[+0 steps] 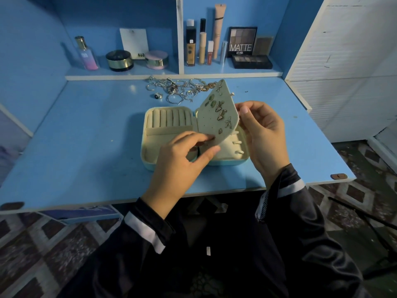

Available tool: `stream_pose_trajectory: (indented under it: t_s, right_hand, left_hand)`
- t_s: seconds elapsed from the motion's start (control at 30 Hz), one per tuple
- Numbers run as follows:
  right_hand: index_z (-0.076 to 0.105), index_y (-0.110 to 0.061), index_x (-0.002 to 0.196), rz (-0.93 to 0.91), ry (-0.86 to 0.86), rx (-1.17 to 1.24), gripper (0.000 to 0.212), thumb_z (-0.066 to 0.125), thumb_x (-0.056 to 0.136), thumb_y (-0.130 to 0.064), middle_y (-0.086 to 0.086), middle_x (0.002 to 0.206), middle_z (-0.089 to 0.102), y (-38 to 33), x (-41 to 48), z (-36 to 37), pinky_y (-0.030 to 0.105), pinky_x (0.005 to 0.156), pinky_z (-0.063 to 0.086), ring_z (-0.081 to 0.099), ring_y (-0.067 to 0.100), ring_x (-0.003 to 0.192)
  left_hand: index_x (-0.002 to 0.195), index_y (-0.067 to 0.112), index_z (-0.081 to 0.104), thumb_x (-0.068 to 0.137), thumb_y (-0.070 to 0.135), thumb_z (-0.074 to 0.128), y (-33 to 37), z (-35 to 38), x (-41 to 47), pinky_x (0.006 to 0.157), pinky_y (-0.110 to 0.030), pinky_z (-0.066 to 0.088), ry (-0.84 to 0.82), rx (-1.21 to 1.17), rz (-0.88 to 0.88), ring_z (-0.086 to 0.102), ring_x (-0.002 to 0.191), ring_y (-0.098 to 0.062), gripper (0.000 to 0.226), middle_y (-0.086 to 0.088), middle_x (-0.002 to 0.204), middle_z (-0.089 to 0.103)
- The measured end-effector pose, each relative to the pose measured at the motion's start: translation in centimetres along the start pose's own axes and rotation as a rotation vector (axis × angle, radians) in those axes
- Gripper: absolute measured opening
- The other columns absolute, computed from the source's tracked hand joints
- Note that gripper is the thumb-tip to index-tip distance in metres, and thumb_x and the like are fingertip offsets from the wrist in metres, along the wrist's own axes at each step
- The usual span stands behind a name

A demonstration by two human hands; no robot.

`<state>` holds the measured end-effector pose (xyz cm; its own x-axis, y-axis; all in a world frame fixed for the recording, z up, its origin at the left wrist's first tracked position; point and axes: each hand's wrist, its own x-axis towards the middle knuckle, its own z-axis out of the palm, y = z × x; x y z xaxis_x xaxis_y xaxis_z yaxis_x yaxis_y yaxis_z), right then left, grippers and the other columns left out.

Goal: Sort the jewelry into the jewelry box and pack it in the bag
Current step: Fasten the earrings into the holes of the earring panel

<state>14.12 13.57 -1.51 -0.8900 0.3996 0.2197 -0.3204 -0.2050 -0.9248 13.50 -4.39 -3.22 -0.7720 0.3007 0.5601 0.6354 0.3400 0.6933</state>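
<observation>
Hands meet over the open jewelry box (pixel 144 134), which lies flat near the middle of the blue desk (pixel 86 136), nearer its front edge than its back. Your left hand (pixel 182 160) pinches the lower edge of the earring panel (pixel 209 119), thumb beneath and fingertips on its face. Your right hand (pixel 264 134) grasps the panel's right edge, thumb at the front and the other fingers curled behind it. The panel stands tilted above the seam between the box's two halves, and its top corner overlaps the loose jewelry pile (pixel 182 87) from where you look; you cannot tell whether it is fixed to the box. Butterfly earrings (pixel 221 114) and a few other studs are pinned down its right side, while the left part of its face shows small holes. In the left half of the box the ring rolls (pixel 169 119) run along the far wall. In the right half, small pegs (pixel 237 143) poke out just beside your right palm. The pile lies at the back of the desk, just beneath the shelf ledge (pixel 120 77), with a single ring (pixel 158 96) a little apart at its left. Bare desk spreads wide to the left of the box and narrower to the right, where a white slatted wall (pixel 343 72) borders it. Both wrists cross the front edge.
</observation>
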Motion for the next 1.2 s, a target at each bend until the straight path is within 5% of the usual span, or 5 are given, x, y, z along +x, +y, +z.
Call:
stream_pose_trajectory:
  t_s: [0.27,0.47,0.73,1.2]
  right_hand:
    - [0.06,-0.007,0.089,0.042,-0.063,0.025,0.005,0.059,0.087,-0.011,0.004,0.084,0.062,0.7,-2.3,0.4,0.022,0.071,0.047,0.056,0.011,0.073]
    - [0.062,-0.009,0.089,0.054,-0.119,-0.006,0.005,0.061,0.089,-0.004,0.004,0.085,0.062,1.3,-3.7,0.9,0.021,0.069,0.047,0.058,0.011,0.076]
    - [0.063,-0.003,0.091,0.097,-0.138,-0.014,0.007,0.061,0.089,0.003,0.001,0.076,0.067,1.3,-3.8,1.4,0.021,0.069,0.05,0.059,0.01,0.068]
    - [0.064,-0.004,0.088,0.052,-0.144,-0.067,0.011,0.063,0.086,0.007,0.007,0.083,0.068,1.3,-4.0,1.5,0.026,0.078,0.054,0.061,0.019,0.079]
  left_hand:
    - [0.103,0.016,0.074,0.082,0.024,0.078,0.1,-0.3,0.0,0.085,-0.02,0.054,-0.004,-0.177,-0.158,0.069,0.092,-0.006,0.022,0.004,0.099,0.073]
    - [0.099,0.015,0.073,0.078,0.013,0.08,0.4,-1.0,0.3,0.081,-0.015,0.053,-0.025,-0.297,-0.24,0.071,0.086,-0.002,0.022,0.013,0.093,0.073]
    - [0.102,0.003,0.073,0.076,0.008,0.08,0.3,-1.4,0.8,0.081,-0.018,0.055,-0.074,-0.386,-0.299,0.073,0.089,-0.008,0.027,0.001,0.096,0.075]
    - [0.101,0.009,0.074,0.076,0.011,0.081,-0.1,-1.6,0.6,0.08,-0.02,0.056,-0.057,-0.373,-0.298,0.073,0.089,-0.007,0.026,0.004,0.096,0.075]
